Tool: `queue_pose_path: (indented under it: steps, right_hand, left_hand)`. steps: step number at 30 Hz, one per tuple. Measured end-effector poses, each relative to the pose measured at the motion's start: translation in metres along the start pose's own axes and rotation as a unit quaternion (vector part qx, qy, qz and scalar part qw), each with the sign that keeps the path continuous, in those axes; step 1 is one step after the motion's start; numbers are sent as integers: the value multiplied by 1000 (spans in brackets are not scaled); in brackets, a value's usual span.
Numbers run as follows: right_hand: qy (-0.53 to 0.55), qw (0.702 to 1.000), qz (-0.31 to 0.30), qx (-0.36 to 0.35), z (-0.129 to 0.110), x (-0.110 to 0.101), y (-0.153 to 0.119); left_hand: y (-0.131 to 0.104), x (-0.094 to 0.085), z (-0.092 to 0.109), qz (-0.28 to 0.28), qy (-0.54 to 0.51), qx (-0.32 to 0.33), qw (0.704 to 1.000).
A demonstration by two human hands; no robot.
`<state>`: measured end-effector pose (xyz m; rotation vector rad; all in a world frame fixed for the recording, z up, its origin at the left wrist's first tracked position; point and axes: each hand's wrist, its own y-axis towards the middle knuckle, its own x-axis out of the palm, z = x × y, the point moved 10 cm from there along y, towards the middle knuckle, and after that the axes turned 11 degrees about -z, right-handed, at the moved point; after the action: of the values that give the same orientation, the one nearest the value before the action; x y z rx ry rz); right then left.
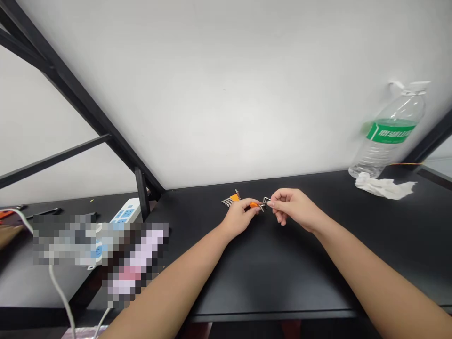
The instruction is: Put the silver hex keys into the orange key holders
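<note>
My left hand [243, 214] is closed around an orange hex key holder [234, 197]. Several thin metal hex keys [226, 202] stick out of it on the left. More bent metal keys [265, 201] show on its right side, between my two hands. With thumb and forefinger pinched together, my right hand [291, 207] grips the end of one of these keys; its other fingers are curled. My left fingers hide the middle of the holder. Both hands are just above the black tabletop [268, 273], near its back.
At the back right a clear plastic bottle [383, 150] with a green label leans against the wall, a crumpled white tissue [384, 186] beside it. Left of the desk are a black metal frame [92, 113], a white power strip [129, 210], a blurred-out device [141, 256] and white cables [60, 287].
</note>
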<state>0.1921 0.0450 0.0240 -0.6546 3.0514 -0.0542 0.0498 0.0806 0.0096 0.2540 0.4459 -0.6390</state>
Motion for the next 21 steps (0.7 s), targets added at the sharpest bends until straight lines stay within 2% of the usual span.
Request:
queue_pose_path:
  steps: [6,12,17,19,21]
  right_hand:
    - [13,1000,24,6,2,-5,-1]
    - [-21,999,33,18,-2,-9,-2]
    - [10,999,18,48,13,-2,2]
    - [-18,999,3,50,17,6,3]
    - [-102,994,17,38,14,9,3]
  left_hand:
    - [0,1,6,-8,18,21,1000]
    - [-1,1,6,-12,43,26,999]
    - [-4,2,23,-12,57,67,996]
    - [-6,7,30,-20,81,88,993]
    - [-7,8,33,-14,95,92,991]
